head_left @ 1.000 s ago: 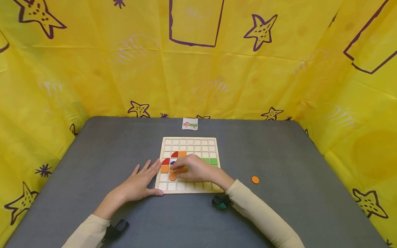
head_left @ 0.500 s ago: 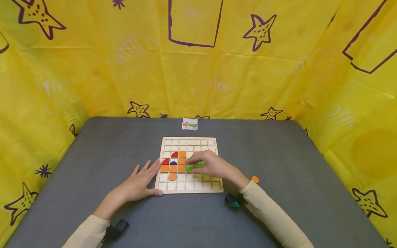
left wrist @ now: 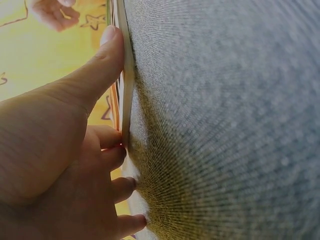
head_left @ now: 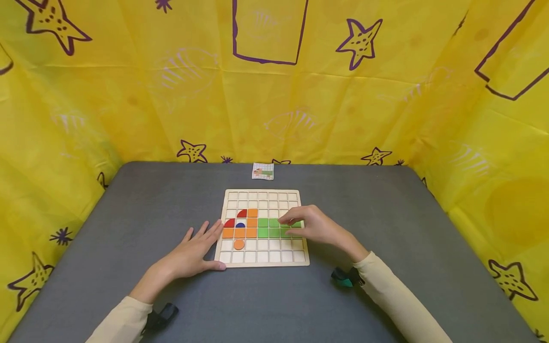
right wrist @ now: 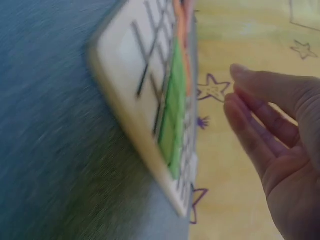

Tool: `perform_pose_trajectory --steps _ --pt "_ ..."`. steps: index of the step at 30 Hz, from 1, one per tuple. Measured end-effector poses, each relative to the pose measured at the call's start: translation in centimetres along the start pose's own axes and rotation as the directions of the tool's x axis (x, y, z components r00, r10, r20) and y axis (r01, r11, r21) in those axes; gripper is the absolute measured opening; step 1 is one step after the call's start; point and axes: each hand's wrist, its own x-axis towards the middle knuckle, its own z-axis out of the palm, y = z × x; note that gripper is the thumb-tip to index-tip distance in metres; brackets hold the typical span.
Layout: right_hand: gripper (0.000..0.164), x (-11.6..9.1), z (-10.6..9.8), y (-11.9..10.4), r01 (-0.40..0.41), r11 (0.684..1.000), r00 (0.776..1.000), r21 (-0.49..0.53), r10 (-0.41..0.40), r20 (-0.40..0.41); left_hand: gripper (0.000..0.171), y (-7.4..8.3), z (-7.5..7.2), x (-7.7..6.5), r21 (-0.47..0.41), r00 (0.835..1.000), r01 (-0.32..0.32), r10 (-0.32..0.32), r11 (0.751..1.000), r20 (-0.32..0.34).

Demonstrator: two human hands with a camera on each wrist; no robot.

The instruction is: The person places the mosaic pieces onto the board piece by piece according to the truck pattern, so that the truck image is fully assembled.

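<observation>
A pale wooden grid board [head_left: 274,257] lies on the table in the head view. Green squares [head_left: 263,232], orange squares [head_left: 252,223], red quarter-circle pieces [head_left: 242,214] and a white-and-blue piece [head_left: 240,224] fill some cells. An orange disc [head_left: 238,244] sits one row below. My left hand [head_left: 193,255] lies spread at the board's left side, its thumb [left wrist: 106,57] touching the edge. Above the green squares hovers my right hand [head_left: 319,226], nothing between its thumb and fingers, as the right wrist view shows. Its fingers cover part of the green area.
A small printed card [head_left: 263,171] with a grid picture lies behind the board. The grey table [head_left: 180,190] meets yellow patterned cloth [head_left: 274,105] at the back and sides. Dark camera straps [head_left: 160,317] sit on both wrists.
My right hand has moved rightward over the board, from the orange squares to the green ones. Its wrist now hides the loose orange disc on the right. The left hand stays put.
</observation>
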Motion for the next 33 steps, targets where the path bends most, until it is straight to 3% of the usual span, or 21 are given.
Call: perform_pose_trajectory --steps 7,16,33 --pt "0.029 -1.5 -0.4 1.0 0.074 0.997 0.997 -0.014 -0.074 0.015 0.108 0.1 0.0 -0.1 -0.008 1.0 0.0 0.0 1.0 0.004" --pt "0.032 -3.5 -1.7 1.5 0.02 0.999 1.0 0.032 -0.021 0.005 0.108 0.1 0.0 -0.2 -0.007 1.0 -0.003 0.003 1.0 -0.004" --pt "0.033 -8.7 -3.3 3.8 -0.046 0.999 0.996 -0.009 0.045 -0.078 0.108 0.1 -0.1 -0.1 -0.013 1.0 0.002 -0.002 1.0 0.003"
